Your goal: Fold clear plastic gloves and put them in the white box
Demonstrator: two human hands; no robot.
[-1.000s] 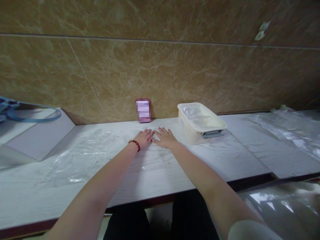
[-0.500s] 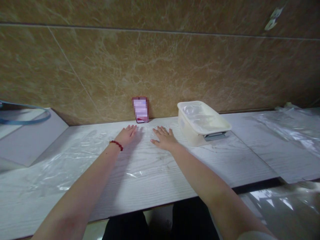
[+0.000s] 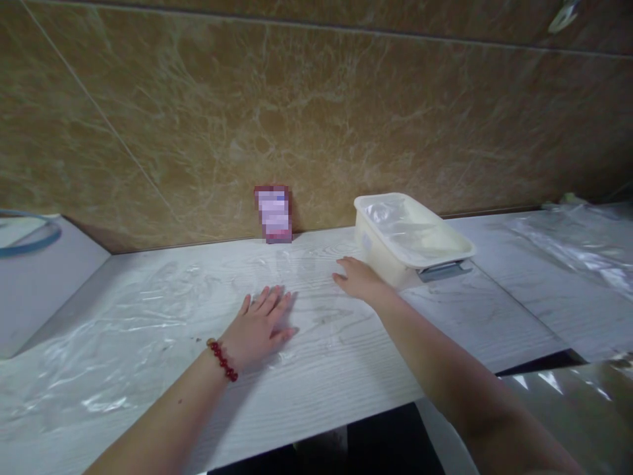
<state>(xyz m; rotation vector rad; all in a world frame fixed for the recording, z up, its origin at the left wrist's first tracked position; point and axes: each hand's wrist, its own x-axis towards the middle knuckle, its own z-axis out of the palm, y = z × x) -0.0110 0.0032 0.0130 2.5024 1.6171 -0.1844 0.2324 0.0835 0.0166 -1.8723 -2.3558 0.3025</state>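
My left hand is over the white wood-grain tabletop, palm down with its fingers spread and nothing in it. A red bead bracelet circles that wrist. Farther right, my right hand is beside the near left side of a cream plastic bin; whether it touches the bin I cannot tell. Its visible fingers are stretched out and hold nothing. Clear plastic film lies inside the bin, which has a grey latch at its near end. A phone, its screen blurred, leans upright against the wall.
Crumpled clear plastic sheeting covers the left part of the tabletop. At the far left stands a white box with a blue band above it. More clear plastic lies at the right. A brown marbled wall runs along the back.
My left hand has drawn back toward me from near the phone, its fingers more spread. My right hand has moved right, toward the bin. The camera view has shifted slightly.
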